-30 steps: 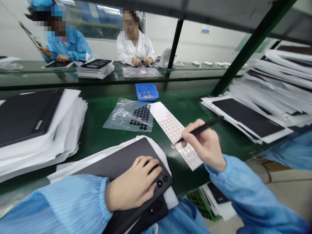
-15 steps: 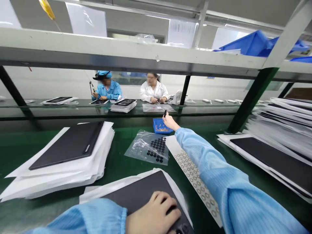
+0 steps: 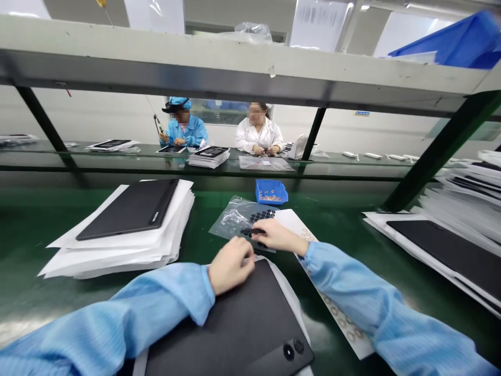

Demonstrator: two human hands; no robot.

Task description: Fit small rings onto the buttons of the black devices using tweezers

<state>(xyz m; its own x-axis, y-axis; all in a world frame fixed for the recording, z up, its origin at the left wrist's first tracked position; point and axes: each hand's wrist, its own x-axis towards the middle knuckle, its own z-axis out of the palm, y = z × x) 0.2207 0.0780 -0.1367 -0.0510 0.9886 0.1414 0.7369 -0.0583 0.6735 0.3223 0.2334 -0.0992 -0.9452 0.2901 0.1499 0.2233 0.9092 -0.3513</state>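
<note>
My right hand [image 3: 276, 235] is closed on a short black pen-like tool [image 3: 258, 231]. It is over the clear plastic bag [image 3: 230, 216] with black rings [image 3: 266, 214], beside the white strip of pale rings [image 3: 350, 330]. Close by on the left, my left hand [image 3: 233, 265] has its fingers curled in at the far edge of a black tablet [image 3: 230, 329]; whether they hold anything is hidden. This tablet lies back up on white sheeting, its camera lenses [image 3: 293, 349] at the near right corner.
A blue tray [image 3: 271, 184] of small copper-coloured parts stands behind the bag. To the left, another tablet [image 3: 129, 211] tops a stack of white sheets; more stacks [image 3: 450, 250] are at right. A shelf [image 3: 219, 68] spans above. Two people sit across the bench.
My right hand has come back from the blue tray to the bag, still with the black tool. My left hand has moved from near the tablet's lenses to its far edge. The view has shifted.
</note>
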